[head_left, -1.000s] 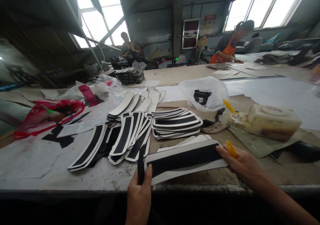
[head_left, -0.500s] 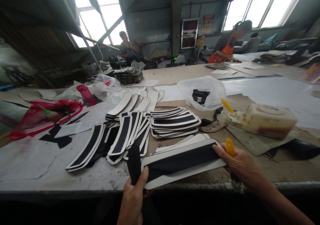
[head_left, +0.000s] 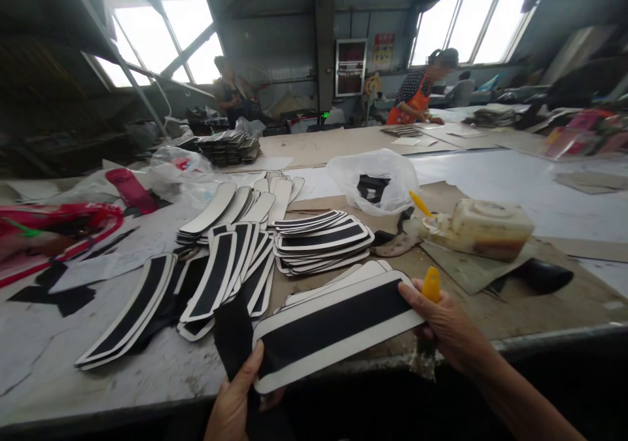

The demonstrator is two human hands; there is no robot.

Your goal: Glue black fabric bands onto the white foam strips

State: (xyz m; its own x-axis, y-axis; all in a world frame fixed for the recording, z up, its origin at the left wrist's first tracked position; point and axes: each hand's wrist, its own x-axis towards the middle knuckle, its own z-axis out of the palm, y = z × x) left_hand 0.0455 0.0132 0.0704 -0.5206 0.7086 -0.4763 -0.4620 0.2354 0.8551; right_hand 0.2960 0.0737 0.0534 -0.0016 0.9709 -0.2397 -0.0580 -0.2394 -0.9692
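A long, curved white panel (head_left: pixel 338 351) is held out in front of me, with a black strip (head_left: pixel 338 320) lying flat along its middle. My left hand (head_left: pixel 240 395) pinches the panel's near left corner, thumb on top. Loose black strips (head_left: pixel 233 330) also hang at that hand. At the panel's far right end, my right hand (head_left: pixel 441 317) grips the edge, its thumb on the strip's end. A yellow-handled brush (head_left: pixel 432 284) is tucked in the same hand, its messy bristles hanging below. Beyond the panel lie stacked panels with black strips (head_left: pixel 324 238).
Plain white panels (head_left: pixel 210 207) are piled behind. A stained plastic container (head_left: pixel 490 228) lies on the right, with another yellow handle (head_left: pixel 419 202) at its mouth. A clear bag (head_left: pixel 373 166) holds black pieces. Red bags lie left. Two people (head_left: pixel 412 97) (head_left: pixel 235 91) work farther back.
The view has turned slightly right, so things sit farther left. The black strip, rumpled along its lower edge before, now lies smooth on the panel. Both hands keep their holds.
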